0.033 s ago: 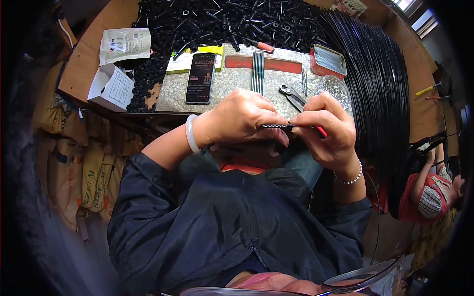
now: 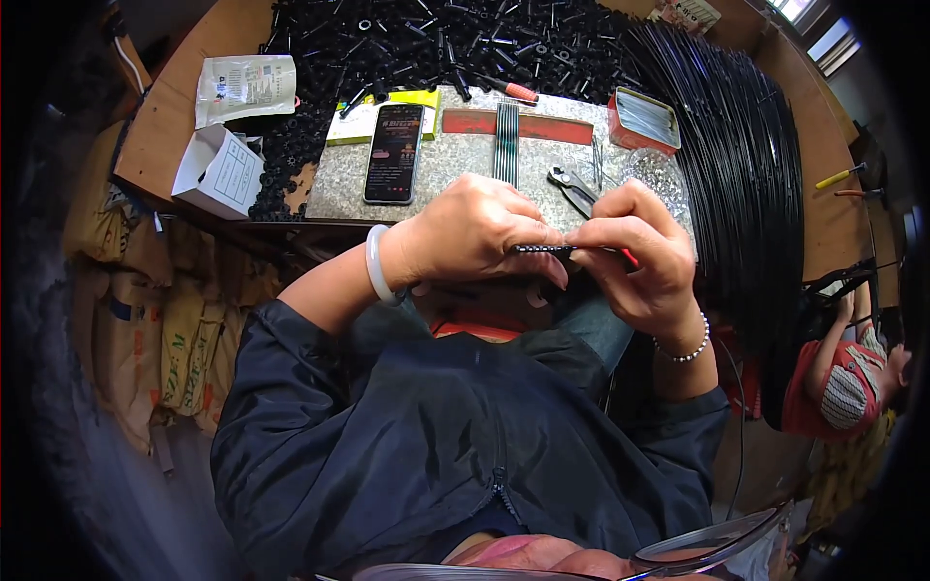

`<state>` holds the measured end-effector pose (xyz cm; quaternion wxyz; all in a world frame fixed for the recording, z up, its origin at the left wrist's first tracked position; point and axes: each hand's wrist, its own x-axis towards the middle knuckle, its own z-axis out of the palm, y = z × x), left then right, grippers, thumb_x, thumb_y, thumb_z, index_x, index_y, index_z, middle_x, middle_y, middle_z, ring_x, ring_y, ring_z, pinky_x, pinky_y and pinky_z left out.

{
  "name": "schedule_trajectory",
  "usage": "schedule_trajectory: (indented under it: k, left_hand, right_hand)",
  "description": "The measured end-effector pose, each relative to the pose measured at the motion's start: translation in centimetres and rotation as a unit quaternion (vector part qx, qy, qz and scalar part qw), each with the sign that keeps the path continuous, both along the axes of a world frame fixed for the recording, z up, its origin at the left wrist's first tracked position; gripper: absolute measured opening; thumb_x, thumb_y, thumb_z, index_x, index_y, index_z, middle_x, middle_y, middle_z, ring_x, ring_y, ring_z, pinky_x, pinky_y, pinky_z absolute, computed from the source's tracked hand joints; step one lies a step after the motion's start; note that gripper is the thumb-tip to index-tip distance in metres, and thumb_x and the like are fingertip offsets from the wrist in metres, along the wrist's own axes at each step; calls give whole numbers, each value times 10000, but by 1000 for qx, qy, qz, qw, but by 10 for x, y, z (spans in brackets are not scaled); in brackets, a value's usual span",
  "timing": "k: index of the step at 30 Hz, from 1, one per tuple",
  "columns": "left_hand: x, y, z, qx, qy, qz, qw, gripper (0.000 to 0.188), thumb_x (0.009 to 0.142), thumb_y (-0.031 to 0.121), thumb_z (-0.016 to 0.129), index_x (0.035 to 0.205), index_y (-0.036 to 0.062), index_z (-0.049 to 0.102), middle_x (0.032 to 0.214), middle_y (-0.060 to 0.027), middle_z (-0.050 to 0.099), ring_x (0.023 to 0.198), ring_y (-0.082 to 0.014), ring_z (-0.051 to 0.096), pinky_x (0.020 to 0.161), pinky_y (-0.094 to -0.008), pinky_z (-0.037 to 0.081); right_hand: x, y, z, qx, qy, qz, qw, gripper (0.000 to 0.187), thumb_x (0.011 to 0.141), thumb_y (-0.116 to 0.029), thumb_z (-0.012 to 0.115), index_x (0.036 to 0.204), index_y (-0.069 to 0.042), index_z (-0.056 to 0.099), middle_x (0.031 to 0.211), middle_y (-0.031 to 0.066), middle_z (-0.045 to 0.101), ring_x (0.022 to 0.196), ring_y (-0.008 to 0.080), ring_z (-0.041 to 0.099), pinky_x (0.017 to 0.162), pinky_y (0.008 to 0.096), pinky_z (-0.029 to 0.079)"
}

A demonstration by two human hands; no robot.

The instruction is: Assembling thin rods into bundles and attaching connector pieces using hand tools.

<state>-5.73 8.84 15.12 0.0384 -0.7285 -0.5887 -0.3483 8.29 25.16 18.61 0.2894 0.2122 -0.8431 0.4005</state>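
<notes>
**Two Hands Meet Over a Narrow Dark Piece at a Crowded Bench**

With the meeting fingertips as the clock's centre, pale sacks [image 2: 189, 353] stand at about 8:30, at far left. An open white box [image 2: 231, 176] sits between 9 and 10 o'clock, with a silvery packet [image 2: 247, 89] just behind it at 10. Nearer in at 10 o'clock, a phone [image 2: 394, 155] lies with its screen lit, touching a yellow-and-white carton. The left hand [image 2: 475, 228], at 9 o'clock, is bent narrow, thumb and fingers around the dark piece [image 2: 540, 248], which shows a row of light dots at the centre of the dial. At 11 o'clock, a bundle of slim rods [image 2: 506, 145] lies across a red bar [image 2: 554, 128], below a heap of black parts [image 2: 417, 48]. Pliers [image 2: 575, 194] rest at 12 o'clock. The right hand [image 2: 659, 254], at 3 o'clock, pinches the piece's right end between thumb and forefinger. A red-sided box [image 2: 644, 138] of thin pieces stands at 1 o'clock, beside long black rods [image 2: 746, 155] at 2. Another person [image 2: 848, 387], in red, appears at 4 o'clock.
</notes>
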Motion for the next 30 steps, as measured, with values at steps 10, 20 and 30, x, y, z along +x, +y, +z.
schedule_trajectory:
  k: [10,20,30]
  left_hand:
    - [-4,4,-1,-14,0,1,1000,240,765,270,718,876,64,668,799,-99,660,752,-288,658,673,-362,536]
    - [-58,14,-58,-204,186,17,961,1024,509,615,751,1317,73,432,1374,-171,425,1303,-359,360,1045,-486,329]
    - [-71,46,-113,-152,150,107,971,896,649,703,608,1242,59,421,1449,-198,267,1391,-412,107,1089,-609,76]
  right_hand:
    - [-3,-5,1,33,9,-2,999,309,712,-6,730,1006,-43,643,879,96,522,760,205,534,646,281,443]
    - [-15,-2,-89,-213,-136,41,967,851,648,-225,849,1319,-11,372,1169,105,541,1023,170,521,944,330,391]
    - [-6,-47,-141,-452,64,-193,869,257,957,-180,518,729,-111,423,668,-10,404,650,103,421,764,301,431]
